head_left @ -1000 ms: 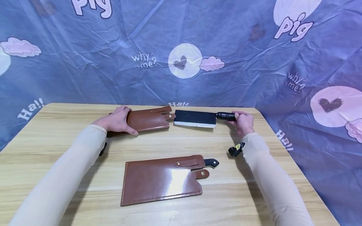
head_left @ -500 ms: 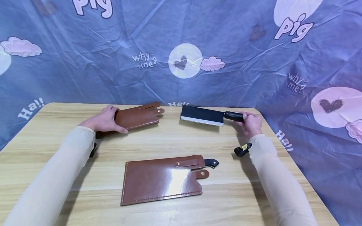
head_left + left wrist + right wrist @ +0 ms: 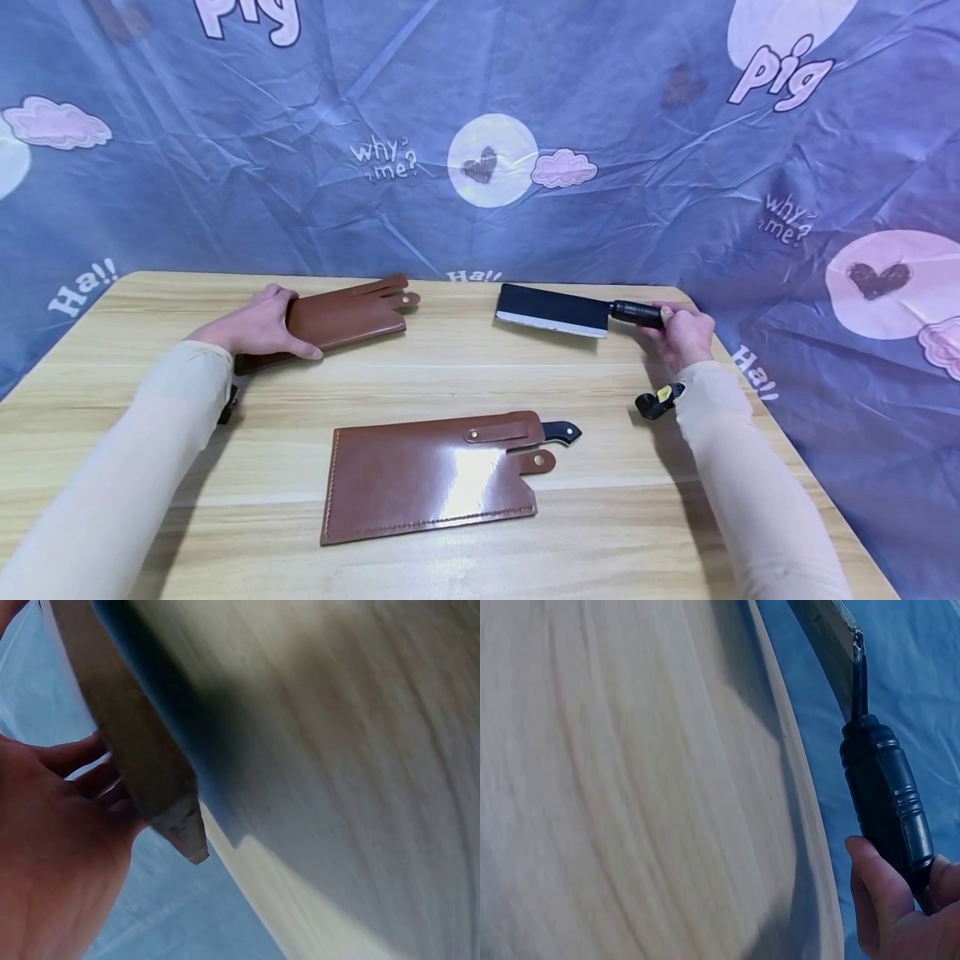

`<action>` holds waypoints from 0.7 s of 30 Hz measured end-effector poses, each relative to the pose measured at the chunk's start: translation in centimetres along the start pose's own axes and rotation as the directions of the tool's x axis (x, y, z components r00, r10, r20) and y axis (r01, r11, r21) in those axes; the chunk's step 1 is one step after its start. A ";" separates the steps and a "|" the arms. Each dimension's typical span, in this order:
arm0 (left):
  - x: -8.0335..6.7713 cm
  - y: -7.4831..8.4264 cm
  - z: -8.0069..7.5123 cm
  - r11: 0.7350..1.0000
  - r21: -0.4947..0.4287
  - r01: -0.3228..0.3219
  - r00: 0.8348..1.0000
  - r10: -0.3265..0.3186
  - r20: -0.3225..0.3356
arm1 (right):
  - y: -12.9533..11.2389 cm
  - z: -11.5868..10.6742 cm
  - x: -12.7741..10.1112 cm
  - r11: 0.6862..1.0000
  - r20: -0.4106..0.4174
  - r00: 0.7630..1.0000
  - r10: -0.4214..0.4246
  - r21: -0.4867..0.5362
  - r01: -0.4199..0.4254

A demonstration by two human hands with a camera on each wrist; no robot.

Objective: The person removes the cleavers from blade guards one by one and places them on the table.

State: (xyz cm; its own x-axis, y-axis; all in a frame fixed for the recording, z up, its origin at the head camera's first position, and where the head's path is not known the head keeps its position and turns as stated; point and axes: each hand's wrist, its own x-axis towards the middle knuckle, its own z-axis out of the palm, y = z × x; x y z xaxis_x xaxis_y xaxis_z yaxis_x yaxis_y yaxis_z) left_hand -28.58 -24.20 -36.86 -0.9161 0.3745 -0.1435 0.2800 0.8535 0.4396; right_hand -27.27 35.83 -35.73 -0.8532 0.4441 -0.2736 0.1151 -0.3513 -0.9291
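Left hand [image 3: 262, 323] grips the closed end of a brown sheath [image 3: 345, 315], thumb on the near edge, fingers at the far edge; hand spread only to the sheath's width. Sheath is at the back left of the table [image 3: 435, 375], open end facing right. Right hand [image 3: 686, 333] pinches the butt of the cleaver [image 3: 553, 308] handle, thumb and fingers closed against it; blade points left toward the sheath, well apart from it, casting a shadow on the wood. Second sheath [image 3: 420, 479] lies flat in front, black handle [image 3: 561, 432] protruding at its right end.
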 end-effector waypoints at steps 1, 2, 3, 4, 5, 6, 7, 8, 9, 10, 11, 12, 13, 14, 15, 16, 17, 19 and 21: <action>-0.1 -0.1 -0.1 1.000 0.002 0.004 1.000 -0.004 0.004 | 0.0 -0.1 0.0 1.000 -0.007 1.000 0.004 -0.006 -0.004; -0.2 -0.1 -0.1 1.000 0.003 0.008 1.000 -0.008 0.009 | 0.0 -0.2 0.1 1.000 -0.010 1.000 0.008 -0.013 -0.008; -0.2 -0.2 -0.1 1.000 0.004 0.009 1.000 -0.009 0.012 | 0.0 -0.3 0.1 1.000 -0.013 1.000 0.008 -0.021 -0.008; -0.3 -0.2 -0.1 1.000 0.005 0.011 1.000 -0.011 0.015 | 0.1 -0.4 0.2 0.999 -0.016 1.000 0.007 -0.031 -0.007; -0.3 -0.3 -0.1 1.000 0.005 0.013 1.000 -0.013 0.018 | 0.1 -0.5 0.3 0.999 -0.019 1.000 0.007 -0.043 -0.007; -0.3 -0.3 -0.1 1.000 0.005 0.014 1.000 -0.014 0.023 | 0.2 -0.5 0.3 0.999 -0.020 1.000 0.007 -0.052 -0.008; -0.3 -0.3 0.0 1.000 0.004 0.016 1.000 -0.016 0.026 | 0.2 -0.5 0.3 0.998 -0.020 1.000 0.006 -0.059 -0.007; -0.3 -0.3 0.0 1.000 0.003 0.016 0.999 -0.016 0.027 | 0.3 -0.5 0.3 0.998 -0.016 1.000 0.004 -0.058 -0.005; -0.2 -0.3 0.1 1.000 0.002 0.016 1.000 -0.016 0.027 | 0.3 -0.5 0.3 0.998 -0.012 1.000 0.001 -0.058 -0.001; -0.2 -0.3 0.1 1.000 0.001 0.015 1.000 -0.015 0.026 | 0.4 -0.5 0.3 0.998 -0.008 1.000 -0.004 -0.057 0.004; -0.2 -0.2 0.1 1.000 0.000 0.014 1.000 -0.014 0.028 | 0.5 -0.5 0.3 0.999 -0.002 1.000 -0.007 -0.051 0.007; -0.2 -0.2 0.1 1.000 -0.001 0.013 1.000 -0.013 0.028 | 0.5 -0.5 0.3 0.999 0.005 1.000 -0.011 -0.048 0.011; -0.2 -0.1 0.1 1.000 -0.002 0.012 1.000 -0.012 0.028 | 0.6 -0.5 0.4 0.999 0.012 1.000 -0.012 -0.046 0.013; -0.2 0.0 0.1 1.000 -0.001 0.010 1.000 -0.010 0.028 | 0.6 -0.6 0.4 0.999 0.022 1.000 -0.013 -0.046 0.014; -0.2 0.0 0.0 1.000 -0.003 0.010 1.000 -0.010 0.029 | 0.6 -0.6 0.4 0.998 0.031 0.999 -0.013 -0.053 0.015; -0.2 0.0 0.0 1.000 -0.002 0.009 0.999 -0.009 0.031 | 0.7 -0.7 0.4 0.998 0.036 0.999 -0.014 -0.062 0.016; -0.2 0.0 0.0 1.000 -0.004 0.010 0.999 -0.010 0.033 | 0.7 -0.7 0.4 0.997 0.043 0.999 -0.014 -0.077 0.018; -0.2 0.0 0.0 1.000 -0.005 0.009 0.999 -0.008 0.033 | 0.8 -0.8 0.3 0.993 0.056 0.998 -0.019 -0.118 0.026; -0.1 0.0 0.1 1.000 -0.004 0.008 0.999 -0.008 0.035 | 0.9 -0.9 0.3 0.986 0.068 0.997 -0.030 -0.162 0.040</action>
State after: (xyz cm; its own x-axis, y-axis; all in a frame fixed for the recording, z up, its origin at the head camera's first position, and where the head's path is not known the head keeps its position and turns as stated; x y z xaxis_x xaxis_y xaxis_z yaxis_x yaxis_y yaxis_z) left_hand -28.44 -24.22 -36.93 -0.9076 0.3803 -0.1778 0.2717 0.8550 0.4417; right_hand -26.98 36.45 -36.85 -0.8888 0.3972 -0.2285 0.1613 -0.1954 -0.9674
